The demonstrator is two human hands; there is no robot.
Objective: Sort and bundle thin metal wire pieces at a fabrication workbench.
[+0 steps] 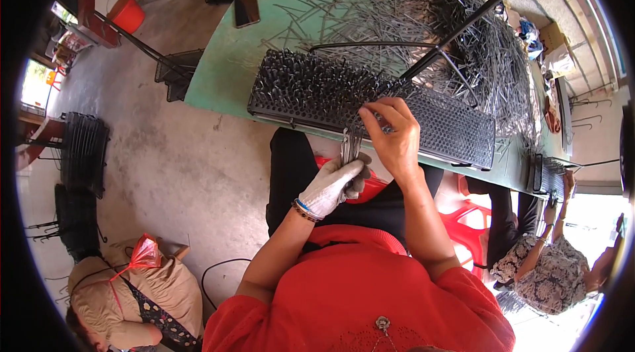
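Observation:
A long black perforated rack [456, 128] lies along the near edge of the green table. Its left and middle holes are packed with upright dark metal pieces [297, 81], while bare holes show toward the right. In its white work glove, my left hand [336, 183] is closed round a bundle of thin metal pieces [350, 145] just in front of the rack. My bare right hand [395, 137] is over the rack's near edge, right of the packed part. Its thumb and fingers are pinched together; what is between them is too small to make out.
Loose metal wires [397, 21] cover much of the green table [221, 64], heaped at the right. A black metal bar [489, 5] slants above the rack. A phone [247, 8] lies at the far left. One person [549, 273] works at the right; another [145, 292] is lower left.

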